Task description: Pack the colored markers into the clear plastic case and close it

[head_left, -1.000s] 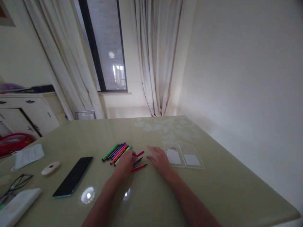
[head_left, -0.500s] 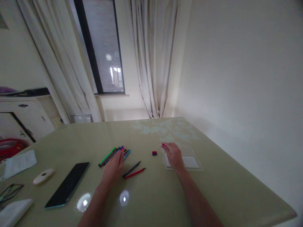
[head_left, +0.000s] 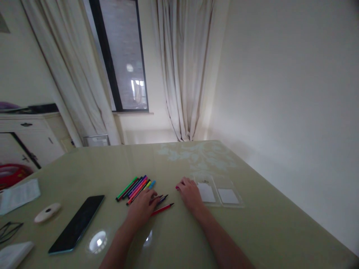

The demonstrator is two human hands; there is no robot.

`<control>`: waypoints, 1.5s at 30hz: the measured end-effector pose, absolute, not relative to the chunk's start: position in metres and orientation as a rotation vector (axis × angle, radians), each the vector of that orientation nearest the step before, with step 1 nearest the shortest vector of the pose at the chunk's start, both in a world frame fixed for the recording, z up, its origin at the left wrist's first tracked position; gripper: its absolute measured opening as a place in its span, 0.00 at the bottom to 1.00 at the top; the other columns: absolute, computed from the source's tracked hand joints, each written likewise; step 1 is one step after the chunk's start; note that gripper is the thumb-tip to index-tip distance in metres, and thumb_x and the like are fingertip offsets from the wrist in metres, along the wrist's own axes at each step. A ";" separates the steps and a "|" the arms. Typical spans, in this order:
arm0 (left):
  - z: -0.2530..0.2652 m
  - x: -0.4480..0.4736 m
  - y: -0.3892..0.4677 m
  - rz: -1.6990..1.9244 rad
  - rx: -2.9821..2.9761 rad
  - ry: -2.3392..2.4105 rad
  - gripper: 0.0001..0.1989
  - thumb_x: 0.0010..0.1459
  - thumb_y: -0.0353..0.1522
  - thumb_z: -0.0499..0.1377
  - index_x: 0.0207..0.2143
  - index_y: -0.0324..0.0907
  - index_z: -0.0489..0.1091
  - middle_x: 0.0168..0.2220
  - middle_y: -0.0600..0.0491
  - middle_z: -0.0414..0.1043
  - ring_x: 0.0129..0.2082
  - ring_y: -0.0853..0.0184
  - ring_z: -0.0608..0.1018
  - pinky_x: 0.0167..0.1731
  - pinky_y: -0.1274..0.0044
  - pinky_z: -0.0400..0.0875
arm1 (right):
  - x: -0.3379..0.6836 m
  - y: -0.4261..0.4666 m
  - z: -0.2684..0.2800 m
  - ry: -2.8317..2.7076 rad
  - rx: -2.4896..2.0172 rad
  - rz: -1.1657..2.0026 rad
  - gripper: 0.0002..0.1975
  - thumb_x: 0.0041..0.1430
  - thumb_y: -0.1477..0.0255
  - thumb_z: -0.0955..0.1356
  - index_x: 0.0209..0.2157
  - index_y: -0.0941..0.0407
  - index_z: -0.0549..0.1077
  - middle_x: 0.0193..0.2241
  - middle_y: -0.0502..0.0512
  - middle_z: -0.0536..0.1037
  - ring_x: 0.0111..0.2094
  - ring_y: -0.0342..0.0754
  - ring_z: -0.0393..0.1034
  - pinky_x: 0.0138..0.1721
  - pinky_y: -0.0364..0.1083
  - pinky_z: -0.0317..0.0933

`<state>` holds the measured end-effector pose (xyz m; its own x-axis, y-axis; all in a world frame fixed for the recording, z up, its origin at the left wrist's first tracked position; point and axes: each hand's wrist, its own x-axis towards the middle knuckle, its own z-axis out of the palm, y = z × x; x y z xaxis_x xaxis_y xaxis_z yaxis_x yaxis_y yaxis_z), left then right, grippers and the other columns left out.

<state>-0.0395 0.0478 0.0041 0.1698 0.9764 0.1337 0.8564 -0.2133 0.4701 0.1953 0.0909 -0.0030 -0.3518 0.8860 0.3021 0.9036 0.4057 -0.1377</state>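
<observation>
My left hand [head_left: 143, 204] is low over the table with its fingers curled round a marker, whose dark tip sticks out to the right. Beside it lie two uncapped markers, a dark one [head_left: 163, 199] and a red one [head_left: 163, 210], partly under the hand. Just behind it, a row of coloured markers [head_left: 134, 188] lies side by side. My right hand [head_left: 189, 192] is closed at the fingertips on a small pink marker cap [head_left: 177, 187], close to the tabletop. A clear plastic case [head_left: 219, 203] with white inserts lies open to its right.
On the left of the table [head_left: 174, 243] are a black phone [head_left: 77, 224], a whitish oval object [head_left: 47, 212], a face mask [head_left: 21, 195], a dark cable [head_left: 9, 231] and a white block [head_left: 14, 254]. A wall stands along the right edge.
My left hand has come from the marker row toward me, over the uncapped markers. My right hand has moved left off the clear case with the pink cap; the red and dark caps are now hidden.
</observation>
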 end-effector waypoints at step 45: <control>0.011 -0.043 0.047 0.491 2.307 1.941 0.12 0.67 0.38 0.53 0.40 0.45 0.74 0.43 0.47 0.79 0.44 0.57 0.80 0.44 0.70 0.69 | 0.228 0.085 0.013 -2.114 -1.549 0.047 0.11 0.70 0.71 0.66 0.45 0.53 0.81 0.41 0.57 0.76 0.43 0.50 0.72 0.45 0.44 0.64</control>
